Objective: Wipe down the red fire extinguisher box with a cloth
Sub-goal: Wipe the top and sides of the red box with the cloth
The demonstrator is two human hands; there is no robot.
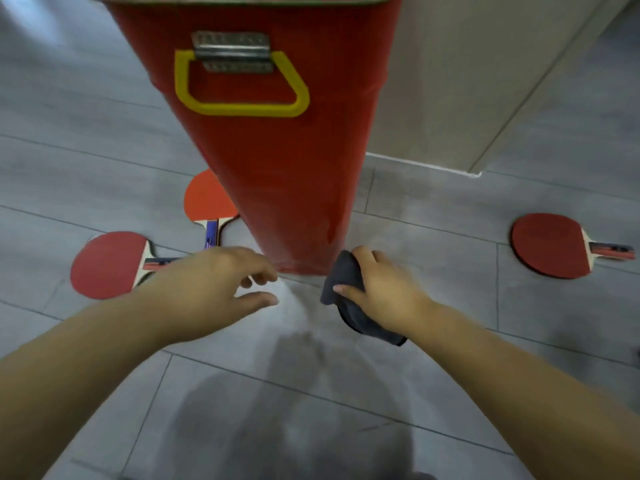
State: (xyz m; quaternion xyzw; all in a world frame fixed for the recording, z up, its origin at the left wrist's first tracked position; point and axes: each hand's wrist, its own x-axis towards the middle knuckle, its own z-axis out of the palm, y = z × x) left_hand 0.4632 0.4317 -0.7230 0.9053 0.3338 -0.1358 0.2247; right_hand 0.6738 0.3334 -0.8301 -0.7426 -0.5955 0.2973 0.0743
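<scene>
Holding a dark cloth (pixel 341 275) bunched in the grip of the nearer right hand (pixel 388 289), just beside the bottom right edge of the red fire extinguisher box (pixel 263 161), upright on the floor (pixel 104 161), long axis rising ahead, left hand (pixel 214 282) grip loose and empty.

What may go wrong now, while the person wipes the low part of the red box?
The red box looks tall and narrow; a hard push from the cloth in the right hand might tip it. The left hand could knock the paddle lying beside its base.
</scene>
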